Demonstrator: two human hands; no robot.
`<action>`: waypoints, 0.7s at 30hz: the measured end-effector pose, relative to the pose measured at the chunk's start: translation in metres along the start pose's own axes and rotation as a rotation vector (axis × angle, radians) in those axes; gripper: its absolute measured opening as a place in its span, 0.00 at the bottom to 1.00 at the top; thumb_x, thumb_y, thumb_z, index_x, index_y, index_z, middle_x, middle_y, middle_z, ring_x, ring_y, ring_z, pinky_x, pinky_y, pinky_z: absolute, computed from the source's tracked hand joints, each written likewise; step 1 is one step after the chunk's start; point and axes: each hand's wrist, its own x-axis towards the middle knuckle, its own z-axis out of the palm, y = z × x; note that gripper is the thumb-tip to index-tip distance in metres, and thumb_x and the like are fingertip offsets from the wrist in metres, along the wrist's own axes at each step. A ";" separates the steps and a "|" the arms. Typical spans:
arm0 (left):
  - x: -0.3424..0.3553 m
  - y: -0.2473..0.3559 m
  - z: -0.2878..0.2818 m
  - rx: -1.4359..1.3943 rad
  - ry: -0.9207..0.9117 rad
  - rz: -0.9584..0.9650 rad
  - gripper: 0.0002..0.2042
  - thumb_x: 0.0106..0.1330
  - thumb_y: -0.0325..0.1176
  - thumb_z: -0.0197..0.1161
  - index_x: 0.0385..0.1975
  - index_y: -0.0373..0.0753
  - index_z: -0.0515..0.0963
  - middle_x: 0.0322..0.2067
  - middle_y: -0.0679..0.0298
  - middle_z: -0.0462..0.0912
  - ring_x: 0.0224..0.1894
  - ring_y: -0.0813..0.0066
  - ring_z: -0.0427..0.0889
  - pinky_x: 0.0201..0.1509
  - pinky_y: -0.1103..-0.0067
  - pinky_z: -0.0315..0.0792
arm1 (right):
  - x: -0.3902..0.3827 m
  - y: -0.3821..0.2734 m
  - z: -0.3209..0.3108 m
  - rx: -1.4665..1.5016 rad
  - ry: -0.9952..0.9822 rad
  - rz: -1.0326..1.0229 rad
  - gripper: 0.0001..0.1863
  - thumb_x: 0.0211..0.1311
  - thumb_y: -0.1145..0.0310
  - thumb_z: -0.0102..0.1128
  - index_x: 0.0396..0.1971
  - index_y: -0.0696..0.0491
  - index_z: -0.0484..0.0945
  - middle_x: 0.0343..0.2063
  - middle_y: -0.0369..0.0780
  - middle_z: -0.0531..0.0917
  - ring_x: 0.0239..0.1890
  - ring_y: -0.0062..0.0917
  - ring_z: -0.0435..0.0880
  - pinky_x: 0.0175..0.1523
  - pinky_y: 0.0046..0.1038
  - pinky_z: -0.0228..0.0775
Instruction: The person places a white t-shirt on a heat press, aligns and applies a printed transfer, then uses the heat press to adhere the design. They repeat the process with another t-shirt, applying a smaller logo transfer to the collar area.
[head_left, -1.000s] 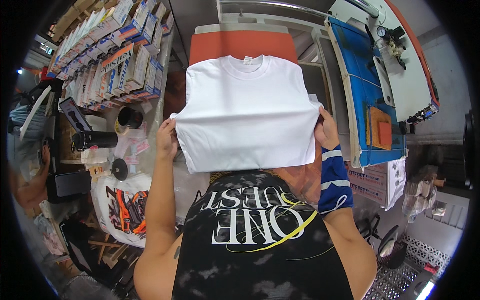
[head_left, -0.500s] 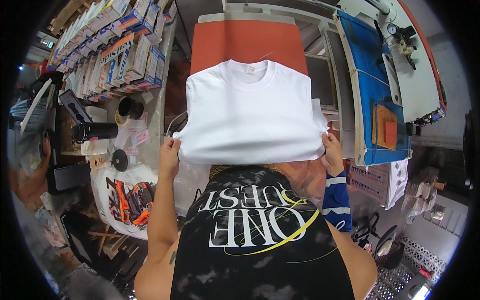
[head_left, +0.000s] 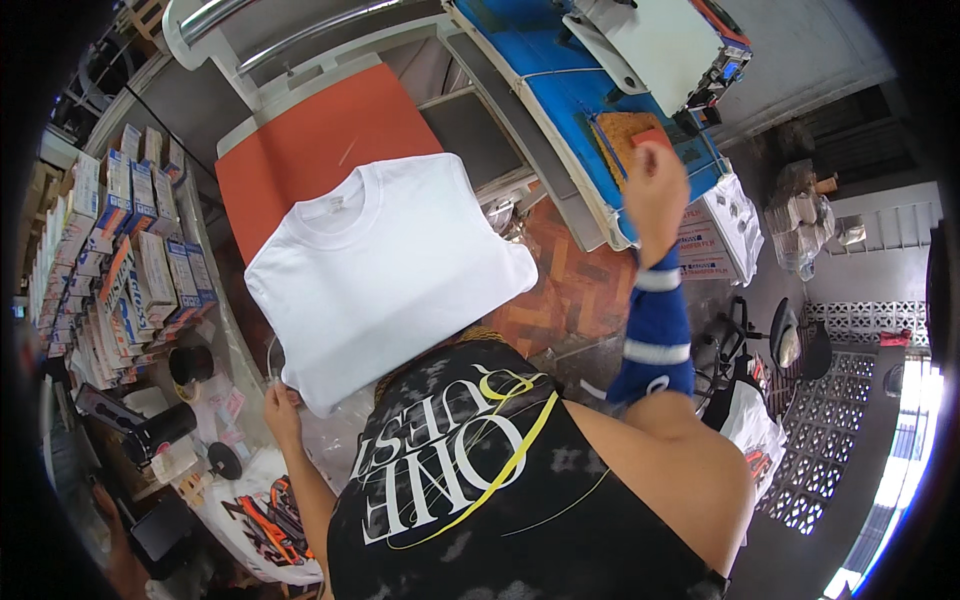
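Presently: white shirt (head_left: 390, 265) on red pad (head_left: 315, 130), approx. 10 o'clock of centre, collar pointing to 11. Done: body laid out, front mostly smooth w/ faint creases. Left, as judged: front plain, no marking seen; collar end short of pad's far edge, bare red showing beyond. Early stage, I'd say.

L hand (head_left: 284, 405), 8 o'clock: fingers drawn together at shirt's lower-left edge. R hand (head_left: 658, 200), 2 o'clock: fingers curled in, not spread, up against orange-red block (head_left: 652, 136) on brown board (head_left: 618, 130). R blurred, L small, so can't tell if either actually pinches anything.
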 end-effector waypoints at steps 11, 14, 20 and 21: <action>0.012 0.119 -0.005 0.317 0.316 0.255 0.11 0.70 0.33 0.61 0.42 0.32 0.83 0.38 0.54 0.87 0.39 0.65 0.85 0.48 0.72 0.76 | 0.037 0.081 -0.015 -0.136 -0.110 0.406 0.28 0.58 0.52 0.73 0.48 0.61 0.81 0.38 0.50 0.88 0.37 0.40 0.87 0.47 0.36 0.77; -0.002 0.185 0.010 0.168 0.252 0.390 0.10 0.69 0.31 0.62 0.43 0.32 0.83 0.37 0.53 0.87 0.39 0.63 0.85 0.48 0.72 0.76 | -0.024 -0.015 0.007 0.252 0.027 0.337 0.20 0.67 0.57 0.66 0.46 0.60 0.81 0.40 0.45 0.87 0.39 0.29 0.85 0.47 0.33 0.77; -0.009 0.273 0.104 0.011 -0.332 0.588 0.13 0.65 0.30 0.67 0.48 0.33 0.82 0.35 0.55 0.87 0.35 0.64 0.84 0.44 0.72 0.78 | -0.133 -0.211 0.094 1.156 -1.121 0.432 0.17 0.60 0.63 0.72 0.43 0.58 0.83 0.34 0.39 0.86 0.37 0.24 0.84 0.44 0.30 0.76; -0.001 0.273 0.101 0.076 -0.560 0.436 0.15 0.65 0.31 0.67 0.49 0.33 0.81 0.34 0.55 0.87 0.33 0.64 0.84 0.43 0.72 0.78 | -0.136 -0.226 0.102 1.315 -1.206 0.370 0.17 0.61 0.62 0.71 0.42 0.59 0.83 0.33 0.41 0.86 0.36 0.24 0.84 0.43 0.30 0.76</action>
